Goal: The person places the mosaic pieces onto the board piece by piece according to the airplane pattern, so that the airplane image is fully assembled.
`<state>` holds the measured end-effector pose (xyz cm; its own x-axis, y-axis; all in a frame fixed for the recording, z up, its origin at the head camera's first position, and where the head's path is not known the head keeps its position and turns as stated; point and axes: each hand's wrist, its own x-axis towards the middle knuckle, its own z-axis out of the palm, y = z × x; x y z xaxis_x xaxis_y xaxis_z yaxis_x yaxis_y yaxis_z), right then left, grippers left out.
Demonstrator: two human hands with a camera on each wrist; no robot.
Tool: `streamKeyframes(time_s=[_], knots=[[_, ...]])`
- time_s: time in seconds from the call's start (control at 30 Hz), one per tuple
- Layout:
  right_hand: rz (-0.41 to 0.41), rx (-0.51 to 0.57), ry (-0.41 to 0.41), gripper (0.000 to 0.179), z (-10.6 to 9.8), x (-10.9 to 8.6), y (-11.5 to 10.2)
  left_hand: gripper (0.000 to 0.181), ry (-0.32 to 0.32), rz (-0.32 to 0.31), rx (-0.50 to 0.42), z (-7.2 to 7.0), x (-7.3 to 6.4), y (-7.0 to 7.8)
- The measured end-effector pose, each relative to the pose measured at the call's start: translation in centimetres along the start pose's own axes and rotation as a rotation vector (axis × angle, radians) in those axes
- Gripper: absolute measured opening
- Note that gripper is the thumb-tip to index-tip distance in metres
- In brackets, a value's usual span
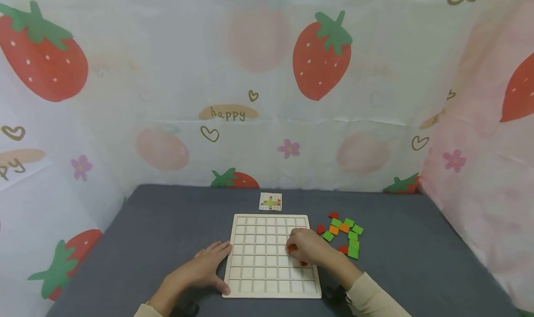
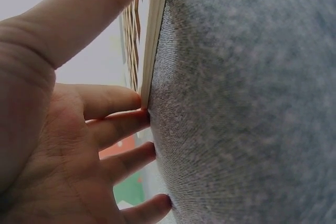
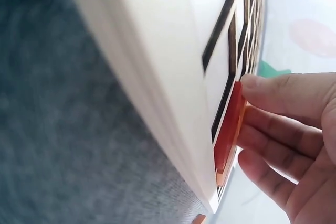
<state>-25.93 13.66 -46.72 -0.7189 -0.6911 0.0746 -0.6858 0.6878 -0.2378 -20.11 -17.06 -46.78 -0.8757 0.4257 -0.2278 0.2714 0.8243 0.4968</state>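
A pale wooden grid board lies flat, its square cells edged by raised lines. Along the board's left side, my left hand is spread, with the thumb at the near corner and fingertips at the edge; in the left wrist view its fingers are nearly straight. My right hand is over the board's right part, pinching an orange tile between thumb and fingers. Close by, a red piece lies on the board; in the right wrist view this red piece is right beside the thumb tip.
Loose green tiles, orange tiles and red pieces lie scattered right of the board. Behind it is a small pattern card. The dark grey cloth table meets a strawberry-print curtain at the back and sides.
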Motion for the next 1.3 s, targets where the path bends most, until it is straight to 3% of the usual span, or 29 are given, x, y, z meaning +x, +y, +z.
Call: streamKeyframes(time_s=[0.3, 0.6, 1.1, 1.3], knots=[[0.029, 0.133, 0.002, 0.015, -0.4, -0.4, 0.7, 0.108, -0.001, -0.014, -0.014, 0.2, -0.1, 0.1], [0.160, 0.261, 0.075, 0.018, -2.3, -1.6, 2.6, 0.107, 0.021, -0.020, -0.006, -0.2, -0.1, 0.4], [0.227, 0.218, 0.148, 0.016, -3.8, -3.4, 6.1, 0.106, 0.015, -0.013, 0.010, 0.0, 0.2, 0.1], [0.298, 0.204, 0.144, 0.015, -4.1, -4.3, 6.8, 0.105, 0.007, -0.004, -0.012, -0.1, -0.1, 0.3]])
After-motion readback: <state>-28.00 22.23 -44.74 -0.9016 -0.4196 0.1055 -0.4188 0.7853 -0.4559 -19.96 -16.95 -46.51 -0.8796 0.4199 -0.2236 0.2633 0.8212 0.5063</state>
